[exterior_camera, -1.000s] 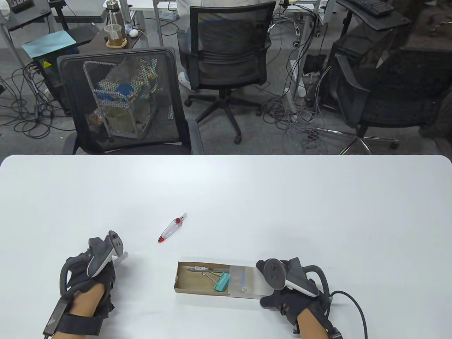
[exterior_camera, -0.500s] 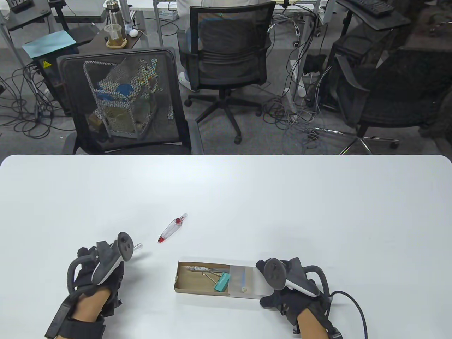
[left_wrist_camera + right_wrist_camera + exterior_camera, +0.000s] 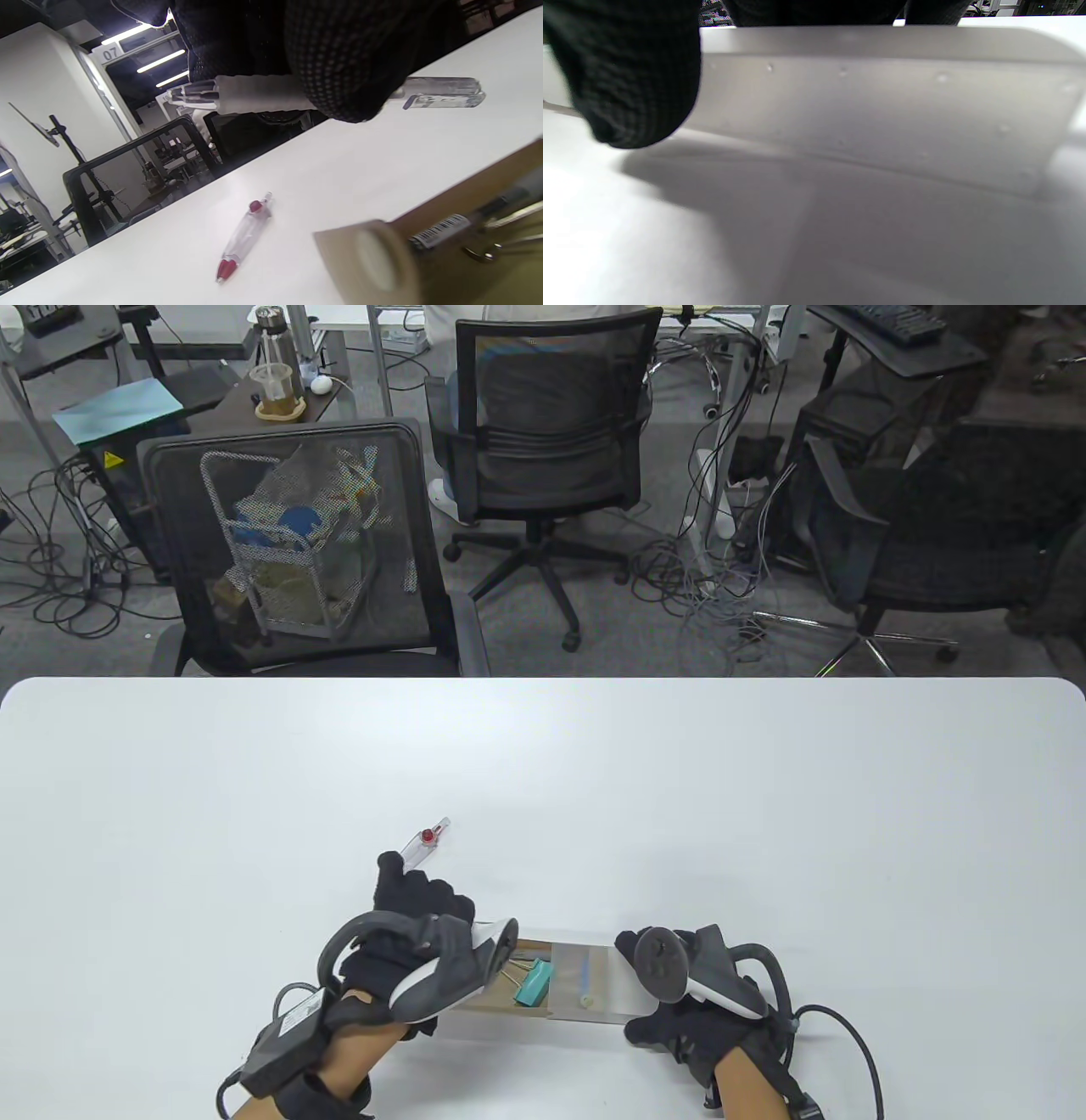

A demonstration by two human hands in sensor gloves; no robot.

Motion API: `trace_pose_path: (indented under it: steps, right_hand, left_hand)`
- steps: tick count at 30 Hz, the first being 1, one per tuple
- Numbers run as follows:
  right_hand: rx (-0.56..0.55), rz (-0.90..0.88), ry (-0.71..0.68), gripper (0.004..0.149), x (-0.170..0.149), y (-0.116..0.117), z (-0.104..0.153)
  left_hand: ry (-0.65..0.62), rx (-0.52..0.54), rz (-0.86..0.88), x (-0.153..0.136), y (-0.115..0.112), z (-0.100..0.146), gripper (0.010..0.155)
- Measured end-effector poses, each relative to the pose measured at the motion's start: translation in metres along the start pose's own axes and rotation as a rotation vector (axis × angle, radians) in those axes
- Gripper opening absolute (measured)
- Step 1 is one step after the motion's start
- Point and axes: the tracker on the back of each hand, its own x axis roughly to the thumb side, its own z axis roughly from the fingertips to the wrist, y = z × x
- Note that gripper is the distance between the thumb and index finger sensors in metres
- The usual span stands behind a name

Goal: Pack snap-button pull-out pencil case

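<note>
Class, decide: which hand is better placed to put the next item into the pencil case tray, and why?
Left. The left hand holds a clear pen just above the open tray, while the right hand steadies the sleeve.

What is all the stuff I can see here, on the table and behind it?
Pencil case tray: one, brown cardboard, pulled out of a frosted sleeve, near table edge.
Sleeve: one, translucent, right end of the tray.
Binder clip: one, teal, inside the tray.
Pen with barcode: one, dark, inside the tray.
Red-tipped pen: one, clear and red, lying on the table beyond the tray.
Clear-capped pen: one, white and clear, in the left hand.
Table: one, white.
Office chairs: several, black mesh, behind the table.
Left hand: black glove, holds the clear-capped pen over the tray.
Right hand: black glove, at the sleeve's right end.
</note>
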Motion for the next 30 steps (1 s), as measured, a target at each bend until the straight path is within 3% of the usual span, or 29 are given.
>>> trace_pose_path:
  steps: [8, 21, 27, 30]
  right_hand:
    - [0.000, -0.008, -0.005, 0.094, 0.000, 0.000, 0.000]
    - [-0.001, -0.010, -0.006, 0.094, -0.001, 0.000, 0.000]
    - [0.000, -0.013, -0.007, 0.095, -0.002, 0.001, 0.000]
    - [0.000, -0.012, -0.007, 0.095, -0.002, 0.001, 0.000]
  left_hand:
    - [-0.062, -0.090, -0.042, 0.042, -0.019, -0.017, 0.048]
    - [-0.100, -0.034, -0.056, 0.062, -0.028, -0.016, 0.045]
    - [-0.087, -0.035, -0.012, 0.053, -0.025, -0.015, 0.048]
    - [-0.049, -0.053, 0.125, 0.029, -0.014, -0.019, 0.049]
